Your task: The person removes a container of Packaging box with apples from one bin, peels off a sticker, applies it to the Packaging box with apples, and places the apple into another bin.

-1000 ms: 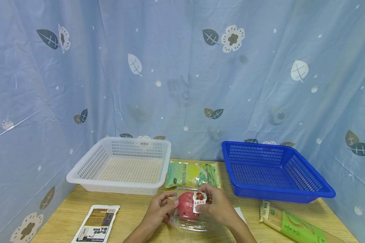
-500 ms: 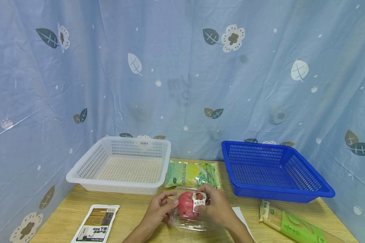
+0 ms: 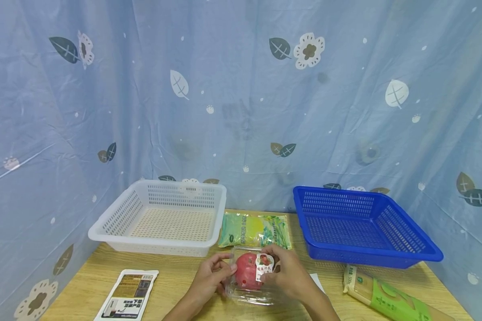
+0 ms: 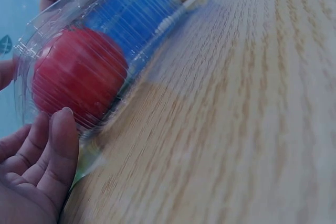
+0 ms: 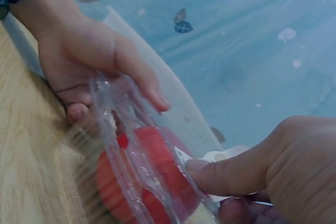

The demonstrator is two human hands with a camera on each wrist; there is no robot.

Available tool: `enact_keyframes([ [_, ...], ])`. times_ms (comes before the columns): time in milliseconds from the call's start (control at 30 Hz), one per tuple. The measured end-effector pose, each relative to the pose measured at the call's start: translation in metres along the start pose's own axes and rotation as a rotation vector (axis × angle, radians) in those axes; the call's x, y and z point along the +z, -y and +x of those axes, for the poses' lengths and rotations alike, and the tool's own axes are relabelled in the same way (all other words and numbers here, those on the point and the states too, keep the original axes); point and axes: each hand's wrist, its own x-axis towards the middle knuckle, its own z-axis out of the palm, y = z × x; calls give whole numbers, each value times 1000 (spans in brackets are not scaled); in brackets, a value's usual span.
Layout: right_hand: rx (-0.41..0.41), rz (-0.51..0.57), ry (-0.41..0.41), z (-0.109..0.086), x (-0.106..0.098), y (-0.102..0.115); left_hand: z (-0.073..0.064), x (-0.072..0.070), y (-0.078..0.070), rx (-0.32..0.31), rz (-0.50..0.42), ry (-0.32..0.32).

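Note:
A clear plastic clamshell box with a round red fruit inside, resembling a tomato, is held low over the wooden table. My left hand grips its left side, the thumb near the fruit and the other fingers partly hidden. On the lid's right part lies a white sticker with a red fruit picture. My right hand pinches the sticker's right edge, thumb on top. In the right wrist view that thumb lies against the box, with white sticker showing around it.
A white basket stands back left and a blue basket back right. Between them lies a green-yellow packet. A flat white-and-brown pouch is at front left, a green-banded pack at front right. White paper shows beneath my right forearm.
Both hands stay almost where they were around the box. My right thumb and the sticker shift only slightly; the other things stay put.

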Motion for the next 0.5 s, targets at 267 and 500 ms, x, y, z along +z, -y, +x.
enact_keyframes([
  [267, -3, -143, -111, 0, 2, -2, 0, 0, 2, 8, 2, 5],
  [500, 71, -292, -293, 9, 15, -2, -1, 1, 0, 20, -6, 7],
])
